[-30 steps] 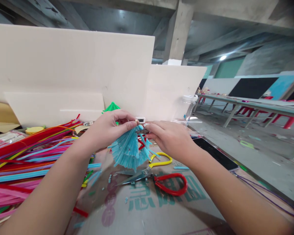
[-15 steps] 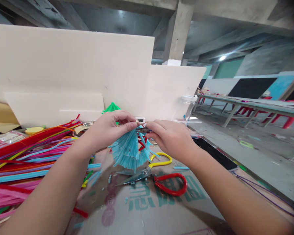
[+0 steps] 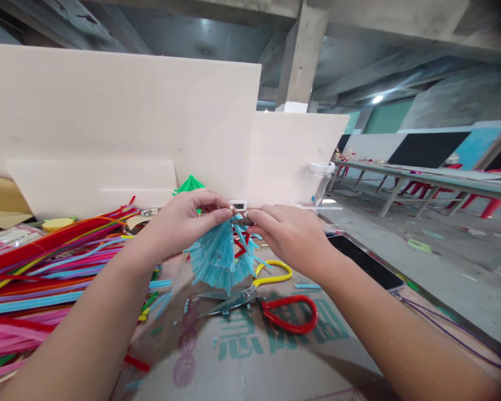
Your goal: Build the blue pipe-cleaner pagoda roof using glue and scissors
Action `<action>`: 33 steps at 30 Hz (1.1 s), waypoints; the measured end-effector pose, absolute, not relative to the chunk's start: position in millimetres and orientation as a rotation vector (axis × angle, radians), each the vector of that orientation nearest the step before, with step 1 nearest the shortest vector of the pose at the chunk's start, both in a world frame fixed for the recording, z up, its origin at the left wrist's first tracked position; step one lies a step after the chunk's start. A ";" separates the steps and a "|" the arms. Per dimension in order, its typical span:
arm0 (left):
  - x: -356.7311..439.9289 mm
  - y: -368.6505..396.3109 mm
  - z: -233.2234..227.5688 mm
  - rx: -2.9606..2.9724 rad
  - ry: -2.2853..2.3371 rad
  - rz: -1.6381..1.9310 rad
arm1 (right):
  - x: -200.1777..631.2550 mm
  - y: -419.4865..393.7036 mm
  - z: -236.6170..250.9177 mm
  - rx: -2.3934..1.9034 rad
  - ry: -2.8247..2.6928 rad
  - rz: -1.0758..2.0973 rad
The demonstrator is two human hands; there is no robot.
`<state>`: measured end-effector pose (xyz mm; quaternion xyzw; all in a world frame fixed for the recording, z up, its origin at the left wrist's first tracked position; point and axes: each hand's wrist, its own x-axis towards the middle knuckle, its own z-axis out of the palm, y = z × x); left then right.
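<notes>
Cream boards (image 3: 121, 106) wall off the back of a cluttered bench under bare concrete beams, and flattened printed cardboard (image 3: 250, 356) covers the work surface. Above it, the left hand (image 3: 183, 223) pinches the top of a light-blue fan of chenille stems (image 3: 217, 253) between thumb and forefinger, fingers closed on the gathered end, so that the fan hangs spread downward just above the cardboard. Facing it, the right hand (image 3: 292, 236) has its fingertips closed on the same top point — what they nip there is too small to tell, though a red strand (image 3: 241, 249) shows among the blue just below. It looks like the binding step: the bunch is gathered and its neck is being fixed. A next move would call for a firm left pinch so the fan does not loosen, and small, tight turns from the right fingertips. Scissors with one yellow and one red handle (image 3: 275, 298) lie shut on the cardboard just beneath the fan, and a heap of coloured stems (image 3: 45, 267) lies near the left forearm.
</notes>
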<state>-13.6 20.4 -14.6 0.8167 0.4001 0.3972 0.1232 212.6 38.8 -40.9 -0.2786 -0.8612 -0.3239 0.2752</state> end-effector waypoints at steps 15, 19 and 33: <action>-12.4 18.4 -13.1 2.399 1.146 1.151 | 213.7 35.8 -37.6 -0.728 -2.318 -0.868; -11.9 18.5 -13.0 2.411 1.129 1.143 | 213.4 35.8 -36.7 -0.727 -2.317 -0.888; -12.2 18.8 -13.4 2.435 1.123 1.129 | 214.1 37.8 -37.2 -0.712 -2.330 -0.817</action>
